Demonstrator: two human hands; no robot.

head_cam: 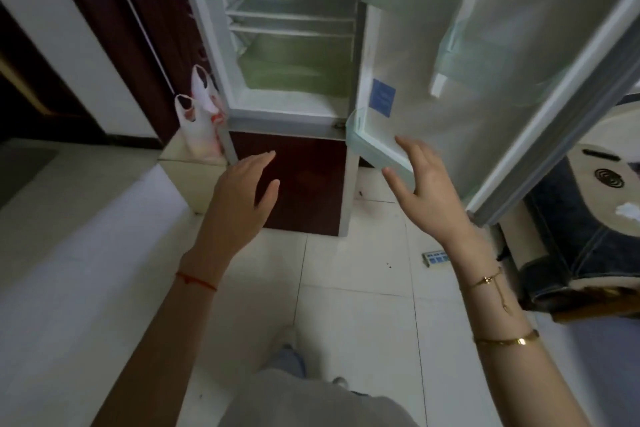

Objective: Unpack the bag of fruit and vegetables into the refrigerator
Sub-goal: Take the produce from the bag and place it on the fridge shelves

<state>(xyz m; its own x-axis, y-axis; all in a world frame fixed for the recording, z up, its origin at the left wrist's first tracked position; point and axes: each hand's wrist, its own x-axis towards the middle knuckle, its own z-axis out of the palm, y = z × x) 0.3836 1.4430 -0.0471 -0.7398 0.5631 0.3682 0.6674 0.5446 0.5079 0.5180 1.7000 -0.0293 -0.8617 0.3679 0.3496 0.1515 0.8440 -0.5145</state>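
Refrigerator (287, 45) is standing with its upper door (485, 80) swung wide, its shelves (291, 15) showing bare. A white plastic bag (202, 121) is leaning against the refrigerator's lower left corner, on a low ledge (187, 180). Both hands are hovering in front: the left hand (242, 194) and right hand (422, 184) each keeping an empty grip, fingers spread apart, the right just beside the door's bottom bin (377, 152).

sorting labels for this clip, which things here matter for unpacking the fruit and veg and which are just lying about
Part of the job:
- plastic bag, on the floor left of the fridge
- refrigerator, shelves bare
- open refrigerator door
- left hand and right hand, both empty

Just lying about:
- small blue-and-white packet on the tiles
- patterned dark rug, right
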